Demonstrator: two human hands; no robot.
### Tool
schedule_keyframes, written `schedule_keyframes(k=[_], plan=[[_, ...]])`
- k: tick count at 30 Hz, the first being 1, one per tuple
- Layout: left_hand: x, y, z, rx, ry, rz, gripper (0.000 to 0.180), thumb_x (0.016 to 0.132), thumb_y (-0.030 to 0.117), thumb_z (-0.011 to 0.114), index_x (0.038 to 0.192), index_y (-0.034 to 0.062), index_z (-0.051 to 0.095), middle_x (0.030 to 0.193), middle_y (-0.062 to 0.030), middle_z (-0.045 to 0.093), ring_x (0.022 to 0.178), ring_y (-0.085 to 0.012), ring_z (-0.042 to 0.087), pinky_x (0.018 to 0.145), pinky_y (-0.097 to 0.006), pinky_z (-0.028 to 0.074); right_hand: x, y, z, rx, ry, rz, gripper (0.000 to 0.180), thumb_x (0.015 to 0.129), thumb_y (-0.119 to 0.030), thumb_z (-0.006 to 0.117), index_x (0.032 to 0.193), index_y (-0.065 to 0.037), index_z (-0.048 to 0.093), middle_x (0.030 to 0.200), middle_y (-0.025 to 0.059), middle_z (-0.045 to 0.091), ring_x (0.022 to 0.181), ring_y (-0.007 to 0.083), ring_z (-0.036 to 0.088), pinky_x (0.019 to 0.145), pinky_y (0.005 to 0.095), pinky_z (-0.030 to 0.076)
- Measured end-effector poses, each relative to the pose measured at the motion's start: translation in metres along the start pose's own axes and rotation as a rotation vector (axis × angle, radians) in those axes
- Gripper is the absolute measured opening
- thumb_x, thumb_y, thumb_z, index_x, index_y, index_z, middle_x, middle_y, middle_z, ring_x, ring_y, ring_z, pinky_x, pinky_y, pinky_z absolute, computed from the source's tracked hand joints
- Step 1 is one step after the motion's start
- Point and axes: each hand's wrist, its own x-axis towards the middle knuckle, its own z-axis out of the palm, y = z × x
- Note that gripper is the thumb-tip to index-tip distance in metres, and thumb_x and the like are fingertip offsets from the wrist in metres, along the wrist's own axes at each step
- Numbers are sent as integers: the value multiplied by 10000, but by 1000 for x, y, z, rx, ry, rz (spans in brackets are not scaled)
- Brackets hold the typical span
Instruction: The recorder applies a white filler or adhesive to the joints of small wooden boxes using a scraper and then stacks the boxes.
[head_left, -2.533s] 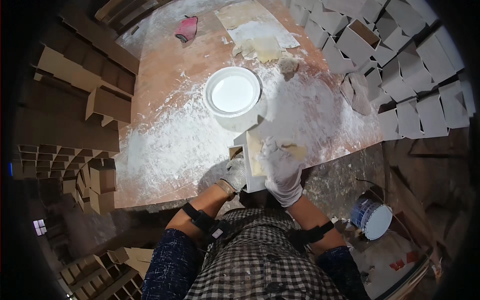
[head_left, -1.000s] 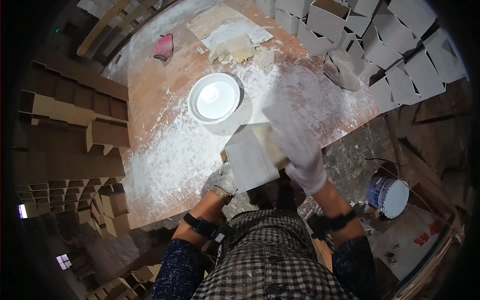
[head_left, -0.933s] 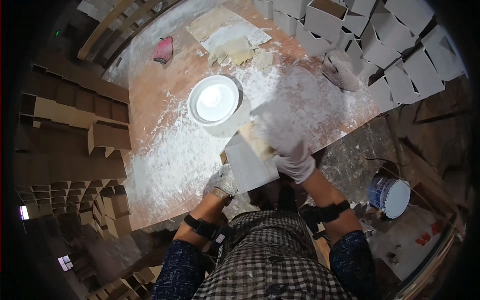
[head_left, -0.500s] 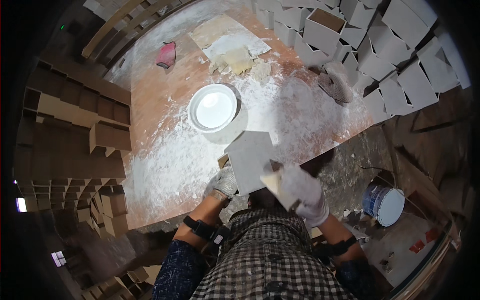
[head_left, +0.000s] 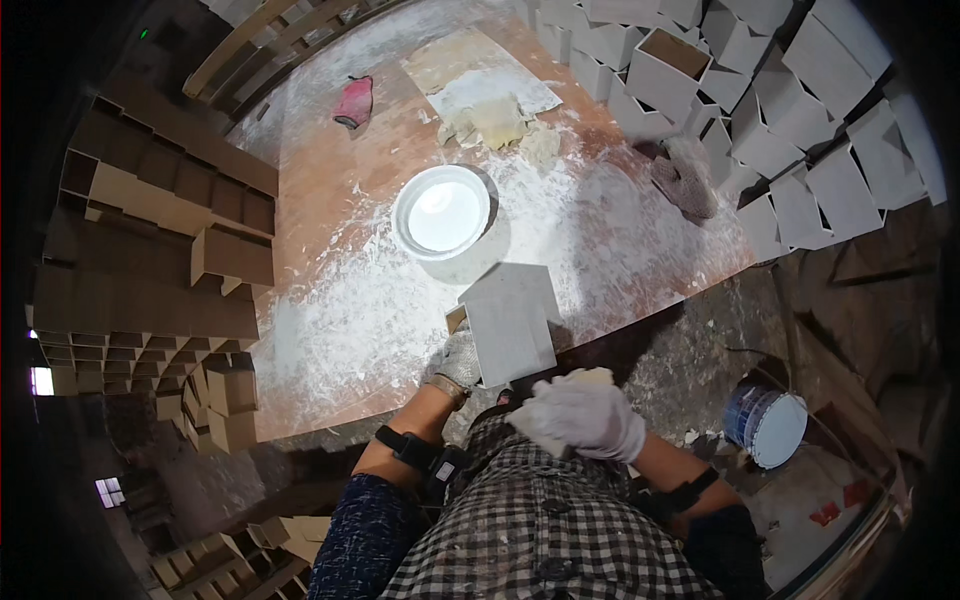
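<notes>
A small grey-white coated box [head_left: 513, 338] with an angled far end is held up over the near edge of the table. My left hand [head_left: 457, 358], in a grey knit glove, grips it at its open left side; some of the fingers are hidden inside. My right hand [head_left: 590, 418], in a white glove, is closed around a pale, flat, cloth-like pad [head_left: 545, 436] close to my checked apron, apart from the box. Beyond the box, a round white basin [head_left: 440, 212] of white liquid rests on the table.
White smears cover the brown table [head_left: 330, 310]. Pale rags [head_left: 490, 122], a pink glove [head_left: 354, 102] and a grey glove [head_left: 684, 186] lie on it. Coated boxes [head_left: 665, 75] are piled at far right, bare brown boxes [head_left: 150, 275] stacked left. A blue-white bucket [head_left: 765, 425] stands on the floor.
My right hand with the pad has come away from the box's right edge, down toward my body, and turned. My left hand still holds the box; the whole view has shifted slightly.
</notes>
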Motion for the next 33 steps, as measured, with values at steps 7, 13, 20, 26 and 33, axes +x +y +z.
schedule_keyframes(k=[7,13,20,26,33], plan=[[2,-27,-9,69,3,25,511,933,327,610,1348,43,523,1281,-120,607,1154,-263,594,967,-395,492,38,50,-12,-335,93,210,314,674,-76,644,980,-75,714,1158,122,687,1149,344,624,982,466,478],[4,-10,-10,109,-79,219,413,996,215,539,1368,43,491,1294,-105,573,1206,-209,545,1017,-338,481,33,68,33,-276,-1,122,303,693,-51,644,969,-128,744,1023,27,711,1143,251,640,1019,439,487],[4,-69,-10,-178,-101,-21,418,998,196,542,1379,40,467,1265,-101,600,1131,-195,586,978,-338,491,-20,11,29,-401,-30,71,116,806,-111,632,914,-152,648,989,36,647,1018,224,653,880,409,552],[0,-39,-12,-116,-27,6,416,1001,204,536,1379,43,470,1259,-102,605,1127,-192,587,969,-337,496,2,-3,-21,-446,-387,326,358,684,-94,707,1036,-131,656,1159,85,629,984,247,621,772,392,494],[8,-32,-5,-863,-106,-58,375,1032,158,486,1386,35,475,1297,-91,580,1179,-188,560,1002,-326,491,48,76,29,-373,97,190,422,698,-38,679,1110,-129,685,1205,41,664,1195,246,592,1079,440,424]])
